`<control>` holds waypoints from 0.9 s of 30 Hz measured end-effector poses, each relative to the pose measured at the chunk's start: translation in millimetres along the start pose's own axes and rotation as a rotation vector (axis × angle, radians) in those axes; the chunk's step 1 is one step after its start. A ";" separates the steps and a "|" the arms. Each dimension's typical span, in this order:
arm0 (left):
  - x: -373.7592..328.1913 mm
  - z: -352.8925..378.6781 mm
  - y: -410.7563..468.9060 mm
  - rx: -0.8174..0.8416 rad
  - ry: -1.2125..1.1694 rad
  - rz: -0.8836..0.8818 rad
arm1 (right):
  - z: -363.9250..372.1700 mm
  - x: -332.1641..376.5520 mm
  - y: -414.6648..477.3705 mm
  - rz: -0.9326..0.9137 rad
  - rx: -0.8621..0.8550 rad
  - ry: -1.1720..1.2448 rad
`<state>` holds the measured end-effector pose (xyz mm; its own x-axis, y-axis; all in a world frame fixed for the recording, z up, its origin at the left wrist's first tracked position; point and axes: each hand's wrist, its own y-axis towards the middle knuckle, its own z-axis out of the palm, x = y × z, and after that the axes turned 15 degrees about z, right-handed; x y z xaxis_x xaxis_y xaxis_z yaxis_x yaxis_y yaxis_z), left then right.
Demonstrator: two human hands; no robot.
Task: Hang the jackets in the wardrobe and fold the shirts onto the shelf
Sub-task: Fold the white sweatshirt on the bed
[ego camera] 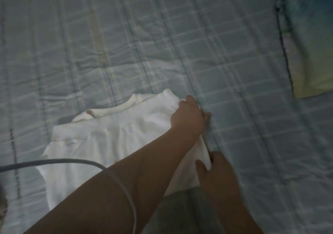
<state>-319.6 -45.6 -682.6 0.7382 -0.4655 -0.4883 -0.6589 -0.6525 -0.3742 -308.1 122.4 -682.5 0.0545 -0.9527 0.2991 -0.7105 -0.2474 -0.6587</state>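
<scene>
A white shirt lies spread on a pale blue checked bedspread, collar toward the far side. My left hand reaches across it and pinches the cloth at the shirt's right shoulder. My right hand grips the shirt's right edge lower down, nearer to me. My left forearm covers the lower right part of the shirt.
A thin grey cable runs from the left edge across the shirt and over my left arm. A pillow with blue and yellow tones lies at the far right. A dark patterned thing shows at the lower left edge.
</scene>
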 end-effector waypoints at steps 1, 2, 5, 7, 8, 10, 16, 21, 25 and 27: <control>0.0 3.7 1.8 -0.007 0.006 0.005 | -0.9 0.4 0.2 0.013 0.006 -0.011; 0.5 6.8 2.7 -0.017 0.016 0.011 | -1.2 0.0 0.1 0.019 0.007 -0.019; 2.7 9.8 3.0 -0.051 0.011 0.039 | 0.7 -3.3 -3.9 0.003 0.014 -0.044; 5.8 5.9 1.9 -0.072 -0.046 0.073 | 2.2 -3.6 -6.7 -0.014 0.003 0.019; 8.6 1.0 -0.4 -0.081 -0.091 0.087 | 2.0 -1.7 -8.6 -0.011 -0.001 0.056; 16.8 -12.9 -9.2 -0.113 -0.175 0.126 | -2.2 5.1 -15.8 0.004 0.035 0.103; 70.5 -77.8 -56.5 -0.259 -0.310 0.254 | -3.7 40.3 -85.1 -0.113 0.074 0.326; 156.8 -137.8 -111.0 -0.293 -0.622 0.114 | 41.3 88.0 -164.7 -0.327 0.128 0.272; 239.7 -177.5 -157.9 -0.349 -0.837 0.079 | 102.9 115.5 -216.6 -0.596 0.079 0.097; 280.3 -189.6 -178.6 -0.347 -0.845 0.067 | 135.1 129.3 -240.3 -0.673 0.079 0.056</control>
<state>32.4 -172.9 -603.2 0.2591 -0.0054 -0.9658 -0.5155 -0.8464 -0.1335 -35.6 34.8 -578.8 0.4291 -0.5769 0.6950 -0.4812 -0.7972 -0.3646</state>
